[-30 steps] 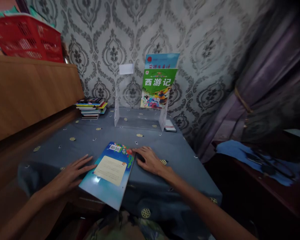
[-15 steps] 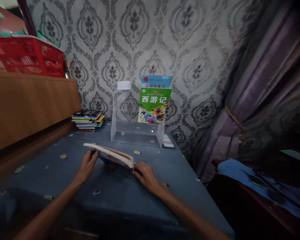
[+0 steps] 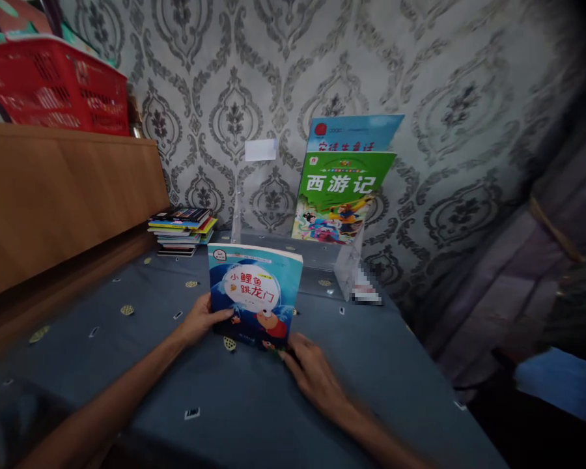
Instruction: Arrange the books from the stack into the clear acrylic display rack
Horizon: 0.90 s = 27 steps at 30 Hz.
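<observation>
A blue picture book (image 3: 251,296) with a red fish on its cover is held up, its front turned toward me. My left hand (image 3: 200,320) grips its left edge, thumb over the cover. At the lower right corner, my right hand (image 3: 312,371) has its fingers closed on the book. Just behind stands a clear acrylic book stand (image 3: 344,277) with a white label (image 3: 260,150). On the stand's right side a green book (image 3: 342,195) leans upright in front of a light blue book (image 3: 359,130), whose lower part is hidden.
Several stacked books (image 3: 181,229) lie at the table's back left, near a wooden cabinet (image 3: 68,202) bearing a red basket (image 3: 53,85). The table wears a blue patterned cloth (image 3: 141,365). A purple curtain (image 3: 512,306) hangs at right, above blue fabric (image 3: 561,384).
The book has gone from nearly flat, edge-on, to tilted upright with its cover facing me. Both hands moved slightly right with it, and my view has shifted closer to the stand.
</observation>
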Each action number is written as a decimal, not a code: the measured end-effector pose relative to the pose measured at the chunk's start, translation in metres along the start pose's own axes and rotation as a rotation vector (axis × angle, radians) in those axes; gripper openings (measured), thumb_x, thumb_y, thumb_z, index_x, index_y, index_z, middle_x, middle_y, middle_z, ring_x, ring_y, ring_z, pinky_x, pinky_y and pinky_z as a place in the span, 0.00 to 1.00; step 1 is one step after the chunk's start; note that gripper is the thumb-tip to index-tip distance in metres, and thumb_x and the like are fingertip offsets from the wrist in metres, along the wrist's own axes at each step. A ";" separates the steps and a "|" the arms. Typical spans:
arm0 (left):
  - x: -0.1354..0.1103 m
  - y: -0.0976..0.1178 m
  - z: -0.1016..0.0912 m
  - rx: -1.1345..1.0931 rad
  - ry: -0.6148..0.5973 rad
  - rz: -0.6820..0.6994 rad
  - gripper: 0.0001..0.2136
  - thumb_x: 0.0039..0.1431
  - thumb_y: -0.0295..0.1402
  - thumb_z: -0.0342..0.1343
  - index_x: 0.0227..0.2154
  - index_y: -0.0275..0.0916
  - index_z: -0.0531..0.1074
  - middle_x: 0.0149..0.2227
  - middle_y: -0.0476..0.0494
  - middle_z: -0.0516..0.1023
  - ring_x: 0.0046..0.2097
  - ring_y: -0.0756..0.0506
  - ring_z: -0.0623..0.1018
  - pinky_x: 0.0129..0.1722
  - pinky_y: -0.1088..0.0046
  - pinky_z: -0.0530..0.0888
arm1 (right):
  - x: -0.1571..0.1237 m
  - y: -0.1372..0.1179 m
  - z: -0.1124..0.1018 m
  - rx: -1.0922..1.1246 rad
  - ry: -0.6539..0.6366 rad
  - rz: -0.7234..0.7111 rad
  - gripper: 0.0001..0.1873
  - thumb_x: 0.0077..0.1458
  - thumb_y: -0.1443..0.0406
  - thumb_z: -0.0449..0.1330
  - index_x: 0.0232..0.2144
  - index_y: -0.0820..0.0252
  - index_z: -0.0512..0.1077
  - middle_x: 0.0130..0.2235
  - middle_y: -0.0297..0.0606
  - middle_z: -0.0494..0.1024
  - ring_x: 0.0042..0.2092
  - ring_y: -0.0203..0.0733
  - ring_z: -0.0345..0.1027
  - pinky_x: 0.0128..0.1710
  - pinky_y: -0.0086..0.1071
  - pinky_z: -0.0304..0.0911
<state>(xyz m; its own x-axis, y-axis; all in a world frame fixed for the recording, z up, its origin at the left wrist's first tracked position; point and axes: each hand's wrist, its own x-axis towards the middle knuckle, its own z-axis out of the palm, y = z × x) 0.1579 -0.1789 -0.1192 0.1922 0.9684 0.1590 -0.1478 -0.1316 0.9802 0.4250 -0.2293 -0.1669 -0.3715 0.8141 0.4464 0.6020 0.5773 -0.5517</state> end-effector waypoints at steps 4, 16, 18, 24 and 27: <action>-0.007 -0.006 0.015 0.172 0.182 0.128 0.18 0.49 0.42 0.67 0.38 0.36 0.77 0.39 0.43 0.83 0.41 0.42 0.80 0.45 0.67 0.77 | -0.001 0.004 0.001 0.033 -0.026 0.062 0.09 0.64 0.61 0.52 0.40 0.57 0.71 0.40 0.42 0.78 0.41 0.47 0.73 0.43 0.39 0.69; -0.007 -0.013 -0.005 0.024 0.106 -0.082 0.23 0.42 0.40 0.71 0.42 0.36 0.77 0.40 0.42 0.82 0.41 0.41 0.80 0.42 0.67 0.78 | 0.002 0.001 -0.002 0.102 -0.079 0.150 0.07 0.63 0.63 0.53 0.35 0.57 0.69 0.34 0.38 0.76 0.37 0.43 0.70 0.38 0.35 0.66; -0.005 -0.014 -0.005 0.023 0.109 -0.081 0.22 0.41 0.39 0.71 0.40 0.36 0.77 0.40 0.42 0.83 0.41 0.41 0.80 0.42 0.67 0.77 | 0.002 0.004 -0.003 0.097 -0.066 0.147 0.05 0.62 0.63 0.54 0.36 0.57 0.69 0.35 0.37 0.75 0.37 0.43 0.69 0.38 0.34 0.66; 0.017 -0.013 0.019 -0.004 0.080 -0.069 0.20 0.39 0.36 0.69 0.38 0.36 0.78 0.37 0.44 0.82 0.40 0.41 0.80 0.44 0.65 0.76 | 0.012 0.020 -0.022 0.046 -0.054 0.181 0.05 0.61 0.66 0.54 0.32 0.57 0.68 0.34 0.37 0.76 0.36 0.42 0.68 0.36 0.32 0.63; 0.035 -0.015 0.036 -0.010 0.054 -0.031 0.19 0.39 0.35 0.67 0.38 0.36 0.78 0.37 0.44 0.83 0.40 0.41 0.80 0.45 0.65 0.76 | 0.021 0.037 -0.038 0.036 -0.041 0.185 0.05 0.60 0.68 0.54 0.35 0.59 0.70 0.35 0.37 0.77 0.36 0.41 0.69 0.36 0.32 0.61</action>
<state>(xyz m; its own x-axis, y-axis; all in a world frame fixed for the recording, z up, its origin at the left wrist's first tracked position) 0.2017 -0.1506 -0.1244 0.1438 0.9821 0.1216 -0.1525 -0.0994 0.9833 0.4666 -0.1933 -0.1512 -0.2857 0.9080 0.3065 0.6374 0.4189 -0.6468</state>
